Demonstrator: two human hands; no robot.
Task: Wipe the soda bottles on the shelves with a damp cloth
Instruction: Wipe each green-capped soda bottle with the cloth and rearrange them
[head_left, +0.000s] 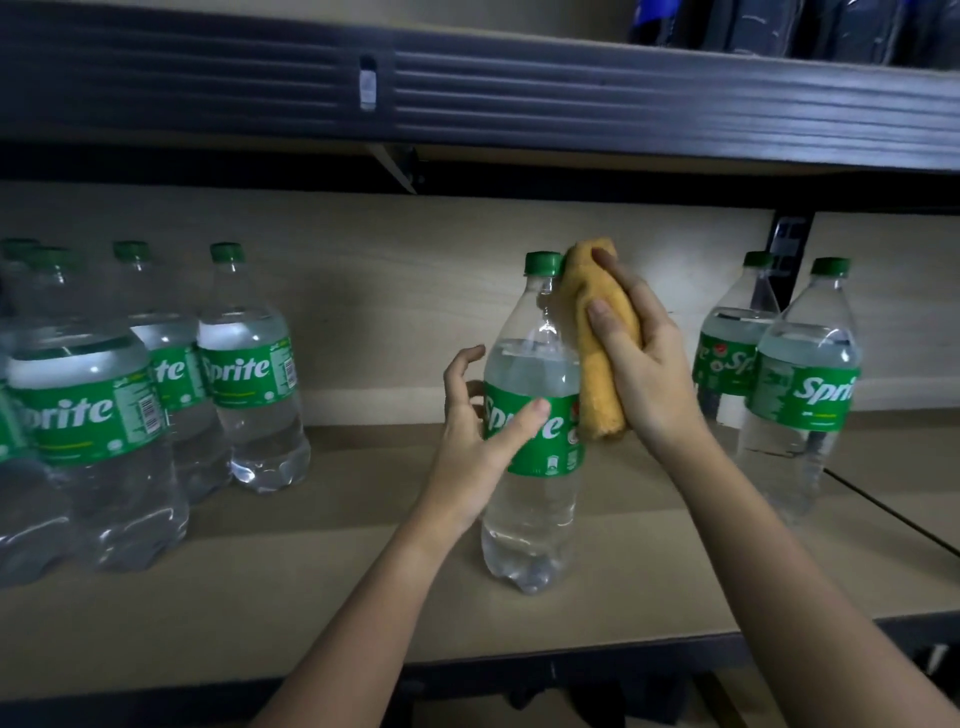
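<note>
Shelf (311, 597): a tan board with a dark front rail, carrying all the bottles noted below. Upper shelf (519, 88): dark ribbed front edge with a small white clip near its middle; dark bottles (810, 26) stand on it at top right, too dim to identify.

Left group (130, 395): a cluster of clear Sprite bottles with green labels and green caps, standing upright and close together at the left end of the shelf. The exact count cannot be told, as the edge of the view cuts them off.

Right pair (779, 374): two upright Sprite bottles at the right, the nearer one partly covering the farther, beside a dark upright post.

Bottle (530, 499): one Sprite bottle stands upright on the shelf at centre, well apart from both groups, cap on, liquid up to its shoulder.

Right hand (644, 364): gripping the cloth (602, 374), fingers curled over its top and front. The cloth is yellow-orange, bunched into a long roll, and lies against the right side of the bottle from the cap down to the label.

Left hand (478, 431): fingers loosely spread around the left side of the bottle at label height. The thumb lies across the front of the label; the other fingers reach behind. Contact is light and not a firm clasp.
</note>
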